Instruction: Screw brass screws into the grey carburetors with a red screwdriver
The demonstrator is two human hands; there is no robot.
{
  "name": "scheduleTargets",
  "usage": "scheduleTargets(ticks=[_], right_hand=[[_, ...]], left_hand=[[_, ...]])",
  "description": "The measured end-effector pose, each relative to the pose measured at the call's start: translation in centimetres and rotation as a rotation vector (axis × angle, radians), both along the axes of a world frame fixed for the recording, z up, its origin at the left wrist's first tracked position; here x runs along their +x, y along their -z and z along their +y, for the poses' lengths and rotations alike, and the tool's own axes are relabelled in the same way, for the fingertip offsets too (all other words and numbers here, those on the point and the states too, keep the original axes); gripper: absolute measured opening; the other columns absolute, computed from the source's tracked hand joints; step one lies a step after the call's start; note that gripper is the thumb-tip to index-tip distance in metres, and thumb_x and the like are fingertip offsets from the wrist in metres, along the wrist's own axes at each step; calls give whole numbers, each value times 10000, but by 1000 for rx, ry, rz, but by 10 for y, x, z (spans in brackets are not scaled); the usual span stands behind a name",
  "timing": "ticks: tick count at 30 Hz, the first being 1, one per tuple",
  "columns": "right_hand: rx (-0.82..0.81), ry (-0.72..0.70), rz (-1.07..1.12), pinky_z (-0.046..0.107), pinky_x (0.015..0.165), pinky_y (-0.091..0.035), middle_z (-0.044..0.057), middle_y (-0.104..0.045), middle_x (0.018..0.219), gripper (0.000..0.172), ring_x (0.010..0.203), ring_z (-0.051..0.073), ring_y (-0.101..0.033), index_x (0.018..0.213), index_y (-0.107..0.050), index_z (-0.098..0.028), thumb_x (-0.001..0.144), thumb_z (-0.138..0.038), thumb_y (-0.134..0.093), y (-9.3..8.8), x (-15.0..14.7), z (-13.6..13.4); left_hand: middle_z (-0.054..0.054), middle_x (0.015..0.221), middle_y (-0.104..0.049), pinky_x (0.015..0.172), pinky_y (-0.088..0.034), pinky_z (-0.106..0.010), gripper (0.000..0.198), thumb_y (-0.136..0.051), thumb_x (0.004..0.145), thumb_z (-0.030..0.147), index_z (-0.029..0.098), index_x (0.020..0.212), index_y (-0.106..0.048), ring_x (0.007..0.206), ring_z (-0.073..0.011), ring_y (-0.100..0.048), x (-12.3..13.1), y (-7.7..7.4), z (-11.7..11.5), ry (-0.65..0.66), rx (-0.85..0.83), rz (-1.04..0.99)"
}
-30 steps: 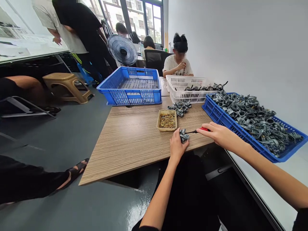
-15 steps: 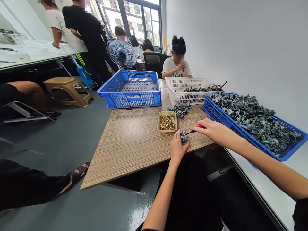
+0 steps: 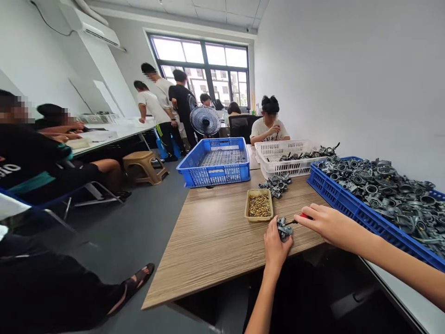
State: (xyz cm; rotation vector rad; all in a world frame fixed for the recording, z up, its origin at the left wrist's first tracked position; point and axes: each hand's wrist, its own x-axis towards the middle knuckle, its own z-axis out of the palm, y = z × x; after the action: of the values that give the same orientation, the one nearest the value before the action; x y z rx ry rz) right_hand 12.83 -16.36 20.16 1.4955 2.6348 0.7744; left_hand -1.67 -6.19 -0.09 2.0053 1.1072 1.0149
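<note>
My left hand (image 3: 276, 244) grips a small grey metal part (image 3: 284, 227) and holds it against the wooden table (image 3: 215, 236) near its front edge. My right hand (image 3: 325, 224) is closed round a red-handled screwdriver (image 3: 303, 216) whose tip meets the part from the right. Just behind the part stands a small tan tray of brass screws (image 3: 259, 205). A small heap of the same grey parts (image 3: 276, 183) lies beyond the tray.
A blue crate heaped with grey metal parts (image 3: 368, 204) runs along the right. A white basket (image 3: 283, 157) and an empty blue crate (image 3: 215, 162) stand at the table's far end. A person sits behind them; others sit and stand at the left, near a fan (image 3: 205, 120) and a stool (image 3: 142, 164).
The view has lifted and swung left, so more of the room and people shows. Both hands stay on the part and the screwdriver in the same place on the table.
</note>
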Motion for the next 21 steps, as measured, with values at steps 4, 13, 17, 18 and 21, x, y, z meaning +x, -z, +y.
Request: scheduleTargets(ticks=[4,13,17,18,21], right_hand=[[11,21,9,339,755,-530,61,-656,1046,557,867,214,-627,1249,-605,-177,750,69,-585,0,-2,-1],[-61,122,102,314,644,-453,36,-693,874,138,725,202,-661,1120,-577,-185,994,-130,-560,1,-10,0],[-131,213,250,304,615,-420,39,-713,843,94,714,204,-693,1042,-528,-202,1086,-269,-479,-1,-10,1],[-158,209,298,295,633,-429,47,-729,902,58,765,201,-712,1058,-517,-206,1078,-245,-479,-2,-10,1],[-234,241,367,274,642,-426,49,-748,974,49,819,192,-734,1046,-493,-221,1068,-193,-459,-4,-9,3]], left_hand=[[-134,1500,-610,1110,-517,-450,804,-708,771,224,241,1538,-466,1383,-307,-594,0,1,0,-4,-9,-1],[-145,1492,-614,1115,-511,-457,805,-706,766,228,216,1533,-464,1377,-310,-598,0,4,1,-10,3,2],[-146,1489,-614,1103,-519,-453,816,-713,764,231,223,1540,-464,1378,-315,-598,0,3,2,-13,1,15],[-145,1485,-617,1102,-519,-450,816,-713,761,228,225,1540,-467,1376,-315,-600,0,3,2,-15,0,15],[-144,1483,-618,1104,-517,-445,814,-712,761,219,224,1537,-470,1373,-312,-601,0,2,2,-13,0,7]])
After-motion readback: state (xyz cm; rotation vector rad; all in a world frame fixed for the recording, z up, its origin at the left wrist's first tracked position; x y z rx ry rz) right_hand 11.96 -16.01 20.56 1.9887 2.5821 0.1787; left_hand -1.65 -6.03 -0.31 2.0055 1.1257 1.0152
